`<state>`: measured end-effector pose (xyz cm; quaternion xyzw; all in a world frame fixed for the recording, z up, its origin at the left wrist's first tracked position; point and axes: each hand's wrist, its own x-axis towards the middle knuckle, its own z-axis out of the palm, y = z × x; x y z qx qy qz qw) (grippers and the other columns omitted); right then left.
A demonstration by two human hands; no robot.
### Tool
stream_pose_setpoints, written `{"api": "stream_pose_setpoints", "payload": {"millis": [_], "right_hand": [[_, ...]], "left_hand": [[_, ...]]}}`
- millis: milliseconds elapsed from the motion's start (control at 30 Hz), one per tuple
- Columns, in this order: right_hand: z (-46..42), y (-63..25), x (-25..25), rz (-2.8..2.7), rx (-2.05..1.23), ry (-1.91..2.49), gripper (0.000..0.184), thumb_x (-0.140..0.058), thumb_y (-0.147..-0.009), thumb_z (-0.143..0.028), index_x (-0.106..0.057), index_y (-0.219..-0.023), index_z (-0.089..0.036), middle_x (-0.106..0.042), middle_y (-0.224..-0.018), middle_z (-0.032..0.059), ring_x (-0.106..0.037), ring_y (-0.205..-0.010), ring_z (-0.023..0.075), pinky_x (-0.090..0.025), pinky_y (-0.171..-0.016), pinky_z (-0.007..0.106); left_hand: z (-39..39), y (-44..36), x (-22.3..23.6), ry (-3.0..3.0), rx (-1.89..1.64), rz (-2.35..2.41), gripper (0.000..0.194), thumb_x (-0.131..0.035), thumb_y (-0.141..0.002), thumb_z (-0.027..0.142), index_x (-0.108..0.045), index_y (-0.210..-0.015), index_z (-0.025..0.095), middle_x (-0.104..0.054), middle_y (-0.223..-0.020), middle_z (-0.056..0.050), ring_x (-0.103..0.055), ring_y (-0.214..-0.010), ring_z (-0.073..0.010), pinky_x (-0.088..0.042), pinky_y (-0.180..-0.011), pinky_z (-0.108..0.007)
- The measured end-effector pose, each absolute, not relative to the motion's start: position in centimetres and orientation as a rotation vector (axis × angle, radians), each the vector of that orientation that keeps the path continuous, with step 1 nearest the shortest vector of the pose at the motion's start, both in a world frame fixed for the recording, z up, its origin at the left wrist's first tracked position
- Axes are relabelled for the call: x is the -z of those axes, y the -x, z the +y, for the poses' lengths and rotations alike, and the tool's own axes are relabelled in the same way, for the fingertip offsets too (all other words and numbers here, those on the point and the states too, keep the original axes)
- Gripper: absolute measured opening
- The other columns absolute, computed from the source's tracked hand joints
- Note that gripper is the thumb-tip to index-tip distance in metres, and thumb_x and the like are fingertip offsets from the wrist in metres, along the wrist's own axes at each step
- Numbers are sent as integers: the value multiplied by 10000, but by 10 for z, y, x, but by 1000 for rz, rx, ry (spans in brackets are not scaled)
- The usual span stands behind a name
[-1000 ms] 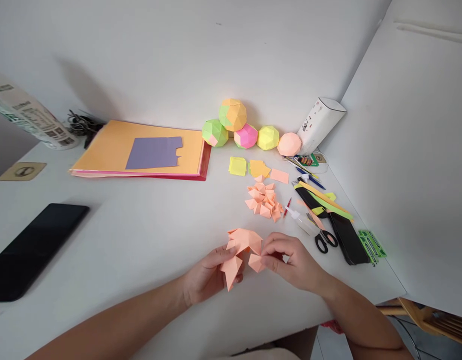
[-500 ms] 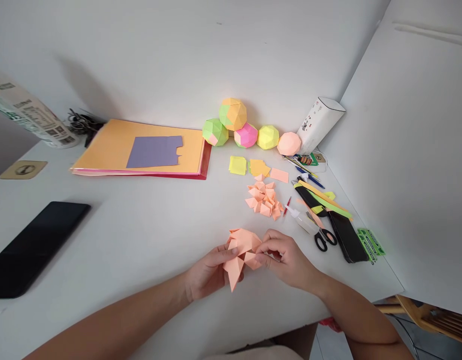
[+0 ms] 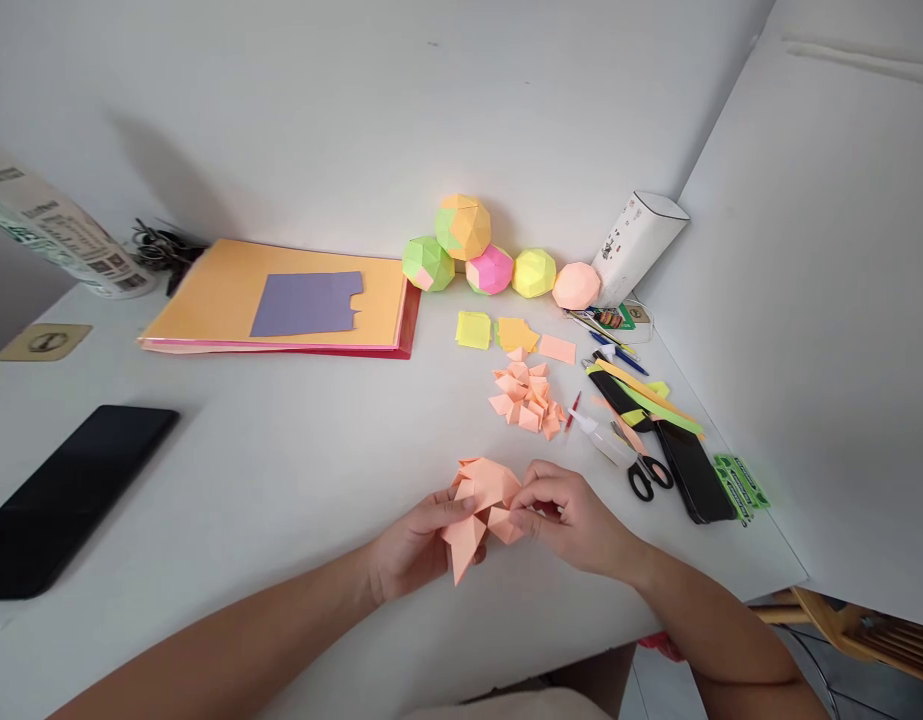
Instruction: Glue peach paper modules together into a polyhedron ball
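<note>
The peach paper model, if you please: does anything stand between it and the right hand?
Nothing visible does: the right hand pinches a small folded piece at the edge of the peach paper model.

Both bare arms on my head feed. My left forearm (image 3: 243, 640) slants up from the bottom edge, left side, to a nearly straight left wrist (image 3: 375, 575). My left hand (image 3: 420, 540) has its palm turned inward: left thumb (image 3: 455, 512) laid along the top, fingers curled underneath in a light clamp. My right forearm (image 3: 701, 610) rises from lower right, a skin crease showing low down near the elbow. My right hand (image 3: 577, 515): back uppermost, right thumb (image 3: 534, 525) and index finger in a fine pinch. Hands near each other, fingertips facing.
</note>
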<state>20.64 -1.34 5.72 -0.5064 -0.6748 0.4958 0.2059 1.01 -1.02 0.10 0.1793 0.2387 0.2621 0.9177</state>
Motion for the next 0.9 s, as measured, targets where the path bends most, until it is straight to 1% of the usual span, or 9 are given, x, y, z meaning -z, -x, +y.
{"api": "stream_pose_setpoints", "payload": {"millis": [167, 333, 467, 700, 900], "right_hand": [[-12, -207, -58, -1884, -1370, 1408, 146, -598, -816, -256, -652, -712, -171, -454, -747, -7, -387, -577, 78, -347, -535, 231], [-11, -207, -58, -1883, -1368, 1399, 155, -597, -820, -269, -651, -709, -176, -457, -744, -6, -383, -574, 81, -353, -540, 236], [-12, -207, -58, -1882, -1371, 1395, 152, -597, -819, -268, -654, -710, -179, -457, -742, -5, -385, -575, 85, -355, -539, 236], [-12, -207, -58, -1870, -1394, 1396, 139, -602, -811, -254, -661, -712, -177, -452, -739, -8, -390, -577, 81, -357, -541, 233], [-12, -205, -60, -1859, -1400, 1413, 159, -604, -810, -285, -669, -713, -178, -456, -745, -2, -397, -573, 82, -356, -523, 233]], "left_hand": [[-11, -10, 0, -366, -539, 512, 203, -560, -825, 288, -660, -831, 111, -579, -709, -79, -494, -645, -148, -364, -576, -259], [-12, -9, 0, -373, -542, 511, 206, -552, -833, 278, -668, -857, 109, -586, -679, -74, -484, -619, -142, -359, -577, -262], [-11, -9, 0, -384, -533, 522, 204, -570, -822, 294, -670, -841, 118, -581, -650, -62, -477, -590, -139, -358, -572, -262], [-11, -9, -1, -380, -516, 498, 214, -574, -817, 313, -658, -749, 128, -563, -590, -49, -460, -553, -138, -358, -564, -258], [-11, -10, -2, -392, -506, 507, 207, -559, -828, 296, -658, -788, 119, -561, -622, -56, -461, -580, -140, -367, -579, -256]]}}
